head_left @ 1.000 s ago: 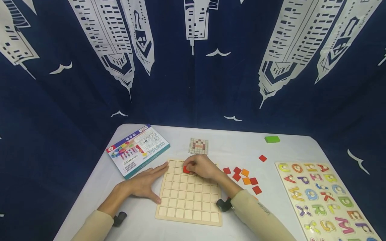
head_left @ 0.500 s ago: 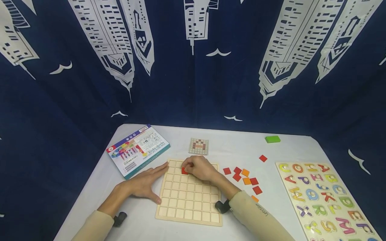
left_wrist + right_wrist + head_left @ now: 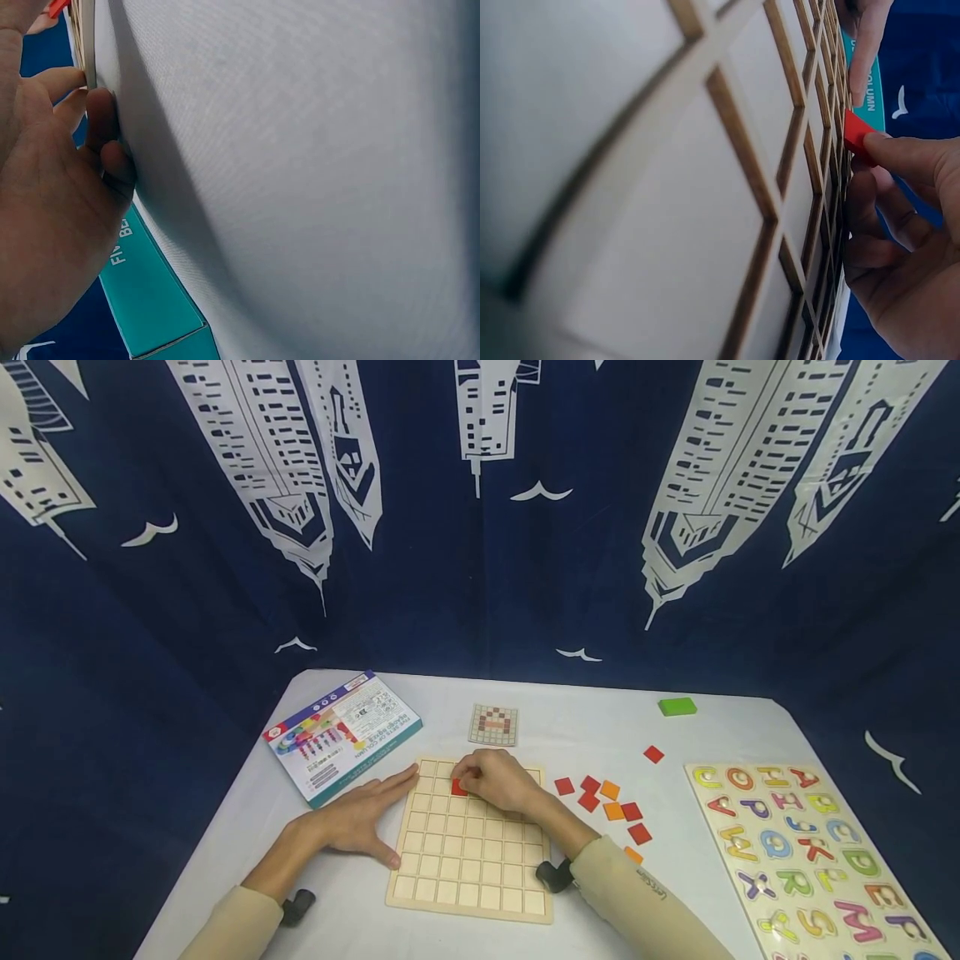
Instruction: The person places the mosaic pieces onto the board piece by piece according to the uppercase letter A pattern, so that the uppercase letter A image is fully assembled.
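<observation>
My right hand [image 3: 498,778] pinches a red square tile [image 3: 458,788] between thumb and fingers, over the upper part of a wooden grid board [image 3: 470,868]. In the right wrist view, the tile [image 3: 858,138] stands tilted with one edge right at the grid, the thumb against its face. My left hand [image 3: 358,817] is spread along the board's left edge, index fingertip near the upper corner and thumb lower down. Seen from the left wrist, that hand [image 3: 52,172] touches the board's side with extended fingers. The board's visible cells hold no tiles; my right hand hides some upper ones.
Loose red tiles [image 3: 588,802] and orange tiles [image 3: 613,811] lie right of the board. A small pattern card [image 3: 493,725] is behind it, a flat box [image 3: 341,735] at the left. An alphabet board [image 3: 813,860] and a green block [image 3: 677,707] are at the right.
My right hand has shifted slightly left and nearer with the red tile, then stayed almost still over the last half second. The left hand has not moved.
</observation>
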The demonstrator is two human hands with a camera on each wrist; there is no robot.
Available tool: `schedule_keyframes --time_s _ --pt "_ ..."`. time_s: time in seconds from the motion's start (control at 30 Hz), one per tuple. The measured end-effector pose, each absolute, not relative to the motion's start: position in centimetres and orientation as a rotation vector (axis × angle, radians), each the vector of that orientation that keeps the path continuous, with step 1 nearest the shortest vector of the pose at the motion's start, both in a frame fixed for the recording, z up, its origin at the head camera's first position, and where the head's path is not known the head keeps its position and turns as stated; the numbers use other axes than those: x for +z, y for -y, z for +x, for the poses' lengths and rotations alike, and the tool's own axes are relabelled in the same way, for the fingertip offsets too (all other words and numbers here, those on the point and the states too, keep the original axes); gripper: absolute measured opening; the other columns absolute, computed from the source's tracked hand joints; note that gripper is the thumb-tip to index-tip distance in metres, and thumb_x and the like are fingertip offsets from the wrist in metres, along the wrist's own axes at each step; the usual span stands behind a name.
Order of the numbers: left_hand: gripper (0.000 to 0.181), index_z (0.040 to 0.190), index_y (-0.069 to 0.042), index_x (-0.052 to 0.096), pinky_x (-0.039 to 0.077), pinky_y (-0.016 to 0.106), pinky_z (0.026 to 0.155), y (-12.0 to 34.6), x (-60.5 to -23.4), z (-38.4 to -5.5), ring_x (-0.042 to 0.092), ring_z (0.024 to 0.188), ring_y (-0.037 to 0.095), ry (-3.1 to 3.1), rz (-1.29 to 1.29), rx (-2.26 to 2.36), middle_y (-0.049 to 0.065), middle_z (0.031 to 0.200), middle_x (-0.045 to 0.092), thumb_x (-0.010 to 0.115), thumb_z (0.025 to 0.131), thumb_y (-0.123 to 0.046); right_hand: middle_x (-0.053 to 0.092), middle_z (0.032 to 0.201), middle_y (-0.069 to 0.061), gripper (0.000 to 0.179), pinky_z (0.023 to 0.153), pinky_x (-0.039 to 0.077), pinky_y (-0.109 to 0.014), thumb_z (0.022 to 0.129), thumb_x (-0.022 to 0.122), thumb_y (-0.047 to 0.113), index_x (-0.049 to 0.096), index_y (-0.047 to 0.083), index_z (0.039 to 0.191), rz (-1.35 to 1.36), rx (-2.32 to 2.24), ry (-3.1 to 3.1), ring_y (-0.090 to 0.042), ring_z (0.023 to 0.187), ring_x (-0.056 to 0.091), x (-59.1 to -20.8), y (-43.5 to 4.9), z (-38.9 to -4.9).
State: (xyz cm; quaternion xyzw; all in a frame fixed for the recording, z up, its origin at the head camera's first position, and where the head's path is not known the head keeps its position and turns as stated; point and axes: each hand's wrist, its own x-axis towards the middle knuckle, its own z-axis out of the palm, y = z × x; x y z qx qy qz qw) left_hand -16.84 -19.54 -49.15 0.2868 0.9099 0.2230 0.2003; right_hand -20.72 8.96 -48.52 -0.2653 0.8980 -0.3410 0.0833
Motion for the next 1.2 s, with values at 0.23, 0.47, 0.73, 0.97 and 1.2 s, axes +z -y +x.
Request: schedule_keyframes --time_s 0.23,0.47,0.73,0.97,1.2 --pt "0.133 0.162 -0.017 0.020 0.021 0.060 0.121 19.52 -49.23 -16.74 0.019 0.152 0.040 -2.544 0.809 0.638 -0.003 0.170 0.006 0.085 0.058 -0.068 0.065 0.086 0.010 0.011 0.070 0.052 -0.024 0.093 0.071 0.012 0.078 0.019 0.098 -0.790 -0.999 -2.715 -0.006 0.078 0.058 -48.56 -8.75 -20.71" --pt "0.134 0.162 -0.018 0.019 0.020 0.057 0.122 19.52 -49.33 -16.76 0.018 0.153 0.037 -2.548 0.809 0.628 -0.005 0.170 0.005 0.085 0.058 -0.069 0.062 0.085 0.010 0.010 0.068 0.050 -0.024 0.092 0.073 0.012 0.079 0.018 0.098 -0.790 -0.989 -2.736 -0.007 0.077 0.056 -48.67 -8.62 -20.82" --pt "0.133 0.162 -0.019 0.019 0.021 0.057 0.122 19.57 -49.31 -16.72 0.018 0.153 0.036 -2.546 0.800 0.632 -0.006 0.170 0.006 0.085 0.057 -0.068 0.069 0.092 0.009 0.012 0.075 0.052 -0.023 0.093 0.072 0.015 0.080 0.018 0.101 -0.814 -0.967 -2.742 -0.005 0.083 0.061 -48.83 -8.80 -20.97" --pt "0.133 0.162 -0.020 0.019 0.022 0.058 0.121 19.56 -49.33 -16.67 0.018 0.152 0.038 -2.543 0.796 0.635 -0.006 0.170 0.006 0.085 0.057 -0.069 0.069 0.093 0.010 0.014 0.076 0.053 -0.023 0.093 0.072 0.014 0.080 0.018 0.103 -0.815 -0.951 -2.733 -0.005 0.084 0.062 -48.74 -8.95 -20.97" --pt "0.134 0.163 -0.019 0.019 0.023 0.058 0.121 19.54 -49.25 -16.73 0.019 0.152 0.038 -2.548 0.812 0.621 -0.006 0.170 0.006 0.084 0.058 -0.070 0.063 0.084 0.011 0.012 0.068 0.050 -0.022 0.093 0.072 0.013 0.079 0.018 0.100 -0.824 -0.935 -2.747 -0.006 0.076 0.056 -48.87 -8.88 -21.14"
